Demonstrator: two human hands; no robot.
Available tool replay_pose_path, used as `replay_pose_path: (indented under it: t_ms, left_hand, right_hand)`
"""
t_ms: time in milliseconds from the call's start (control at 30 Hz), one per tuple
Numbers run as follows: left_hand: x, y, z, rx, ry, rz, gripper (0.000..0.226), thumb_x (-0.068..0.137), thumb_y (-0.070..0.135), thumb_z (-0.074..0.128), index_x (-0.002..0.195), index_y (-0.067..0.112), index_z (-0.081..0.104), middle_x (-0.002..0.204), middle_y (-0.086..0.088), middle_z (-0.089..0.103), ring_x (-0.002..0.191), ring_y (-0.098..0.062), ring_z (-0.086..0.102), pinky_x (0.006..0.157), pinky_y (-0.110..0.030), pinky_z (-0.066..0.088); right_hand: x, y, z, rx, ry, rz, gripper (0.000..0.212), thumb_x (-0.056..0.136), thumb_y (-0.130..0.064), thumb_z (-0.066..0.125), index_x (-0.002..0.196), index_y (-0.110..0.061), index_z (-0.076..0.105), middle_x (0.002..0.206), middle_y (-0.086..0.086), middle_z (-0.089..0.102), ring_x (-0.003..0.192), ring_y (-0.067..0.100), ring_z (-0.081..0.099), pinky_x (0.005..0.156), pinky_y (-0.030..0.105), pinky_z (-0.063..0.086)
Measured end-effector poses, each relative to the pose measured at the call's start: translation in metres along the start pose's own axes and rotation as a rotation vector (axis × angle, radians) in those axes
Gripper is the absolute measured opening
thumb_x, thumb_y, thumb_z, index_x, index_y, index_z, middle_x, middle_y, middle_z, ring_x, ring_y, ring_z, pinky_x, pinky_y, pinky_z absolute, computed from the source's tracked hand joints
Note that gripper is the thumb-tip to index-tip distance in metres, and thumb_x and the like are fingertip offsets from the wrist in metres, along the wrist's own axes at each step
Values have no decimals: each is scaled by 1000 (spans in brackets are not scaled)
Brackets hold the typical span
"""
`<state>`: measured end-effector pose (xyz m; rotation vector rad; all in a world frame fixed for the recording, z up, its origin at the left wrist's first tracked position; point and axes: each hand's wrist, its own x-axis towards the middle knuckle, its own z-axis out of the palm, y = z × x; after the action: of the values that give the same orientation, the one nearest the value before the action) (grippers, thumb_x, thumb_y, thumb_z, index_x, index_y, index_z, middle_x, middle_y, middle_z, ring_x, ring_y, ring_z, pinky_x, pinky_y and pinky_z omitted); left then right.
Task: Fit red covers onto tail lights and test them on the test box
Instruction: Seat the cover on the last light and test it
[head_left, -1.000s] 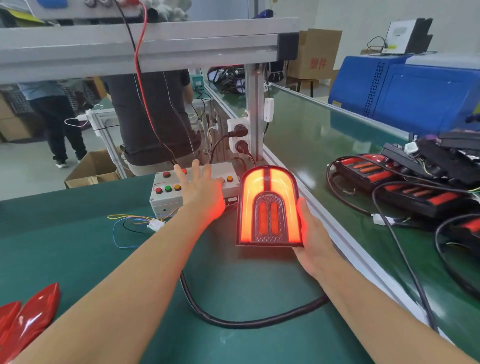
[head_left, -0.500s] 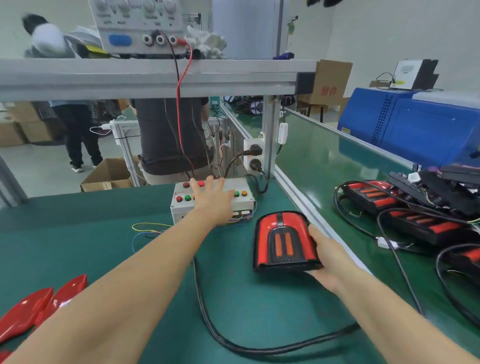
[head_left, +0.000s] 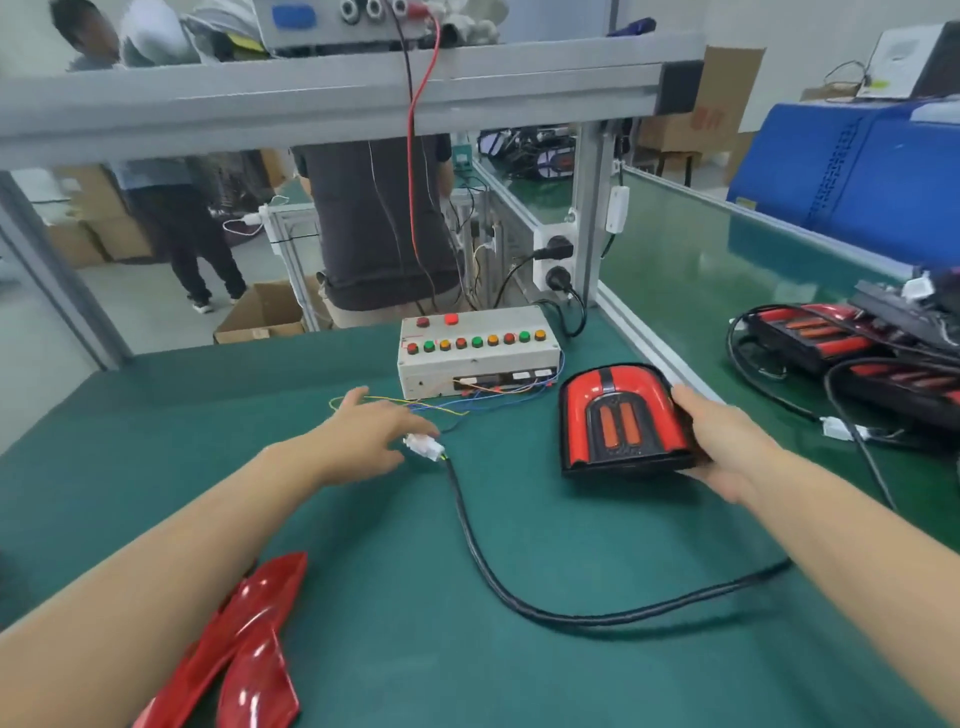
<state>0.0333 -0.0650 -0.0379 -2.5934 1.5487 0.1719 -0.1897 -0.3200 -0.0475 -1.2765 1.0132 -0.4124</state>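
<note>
Left hand (head_left: 363, 436) at white plug (head_left: 425, 447), fingers loosely spread, grip unclear. Right hand (head_left: 722, 441) curled round unlit light (head_left: 621, 421) on mat, near test box (head_left: 478, 353). Risk: pulling by cable (head_left: 519, 597) could strain wires. No legible writing on box
</note>
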Motion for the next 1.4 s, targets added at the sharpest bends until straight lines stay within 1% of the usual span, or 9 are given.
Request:
replay_pose_path:
  t_ms: [100, 200, 333, 567, 733, 933, 1100, 1233, 1400]
  left_hand:
    - [0, -3, 10, -42, 98, -18, 46, 90, 14, 52, 130, 38, 52, 129, 18, 56, 126, -7, 45, 113, -39, 7]
    - [0, -1, 6, -151, 204, -25, 34, 92, 15, 54, 120, 32, 60, 117, 15, 65, 108, -10, 56, 111, -30, 10]
    - [-6, 6, -4, -238, 294, 13, 20, 91, 15, 58, 108, 23, 65, 103, 13, 68, 99, -11, 60, 110, -29, 15]
    - [-19, 9, -14, -370, 370, 41, 22, 89, 12, 62, 108, 22, 67, 90, 13, 69, 90, 1, 58, 110, -29, 15]
    - [-22, 6, -8, -375, 374, 83, 30, 85, 7, 63, 109, 25, 68, 89, 13, 65, 90, -1, 56, 110, -29, 15]
    - [-24, 7, 7, -139, 226, 138, 42, 81, 19, 66, 120, 31, 60, 111, 20, 60, 109, -2, 52, 110, -31, 11]
    - [-30, 6, 9, 184, 541, 312, 23, 87, 29, 55, 103, 22, 70, 90, 7, 70, 76, -16, 67, 97, -44, 43]
    - [-29, 6, 9, 309, 565, 314, 30, 89, 28, 42, 99, 23, 70, 83, 10, 66, 83, -15, 65, 101, -50, 35]
    - [-36, -21, 16, 334, 562, 138, 32, 60, 1, 76, 84, 21, 72, 80, 9, 69, 86, -14, 70, 90, -62, 41]
  right_hand:
    - [-5, -7, -7, -254, 123, -160, 39, 98, -37, 42, 108, -6, 63, 99, 16, 66, 87, 26, 54, 81, 36, 43]
    - [-31, -17, 2, -548, 331, -584, 32, 97, -23, 46, 103, 5, 60, 104, 23, 61, 97, 34, 54, 80, 38, 38]
    - [-71, -11, 52, -724, 72, -917, 22, 95, -24, 53, 107, -14, 68, 104, 2, 67, 102, 25, 58, 92, 37, 40]
    - [-71, 13, 145, -971, -307, -657, 46, 96, -47, 47, 132, -20, 51, 116, -2, 67, 115, 23, 54, 88, 34, 31]
    - [-64, 24, 157, -1069, -325, -565, 24, 90, -48, 56, 84, -25, 53, 87, -3, 57, 95, 26, 53, 81, 36, 33]
    - [-63, 36, 158, -1006, -313, -555, 27, 92, -34, 57, 70, -21, 46, 79, 2, 51, 82, 28, 52, 64, 33, 29]
    - [-63, 30, 153, -816, -468, -503, 34, 93, -36, 55, 66, -19, 47, 62, -3, 45, 62, 20, 42, 54, 32, 27]
    - [-65, 21, 151, -893, -438, -542, 41, 92, -37, 55, 58, -19, 40, 59, -2, 41, 61, 21, 40, 50, 32, 24]
    - [-67, -3, 125, -793, -339, -568, 41, 91, -34, 56, 58, -16, 40, 60, 0, 42, 62, 20, 39, 55, 32, 25]
